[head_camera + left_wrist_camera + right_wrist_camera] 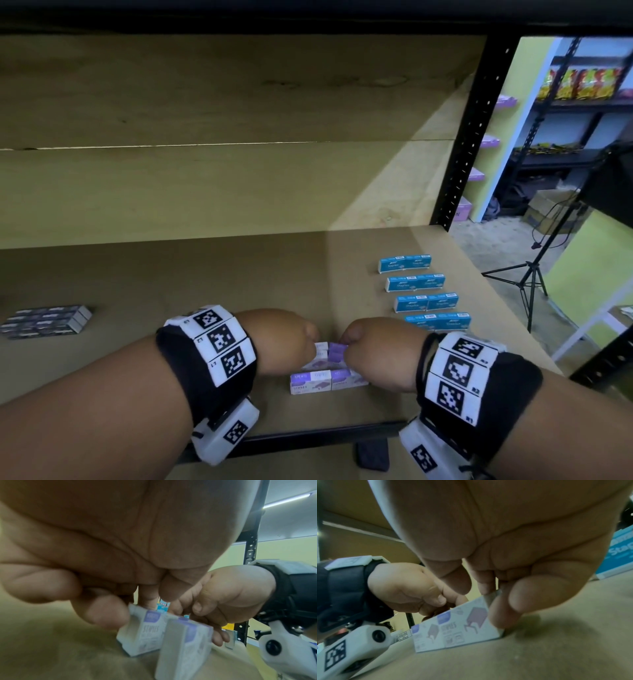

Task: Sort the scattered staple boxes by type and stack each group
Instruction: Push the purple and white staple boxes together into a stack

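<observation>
- On the wooden shelf [239,274], both hands meet over a small cluster of purple-and-white staple boxes [325,371].
- Left hand [281,339] has its fingers curled down onto the left end of the rear purple row, pinching it; right hand [380,353] pinches the right end of the same row, thumb against the end face in the right wrist view. Judging by that two-ended grip, the person means to square or lift the row as one piece.
- A front pair of purple boxes [327,381] stands just before the held row.
- Blue boxes [416,282] stand in four neat rows to the right, well apart; dark boxes [44,322] lie far left, so each type has its own spot.
- "STAPLES" reads on the purple boxes; "Staples" on the blue. The brand print is too blurred to read.
</observation>
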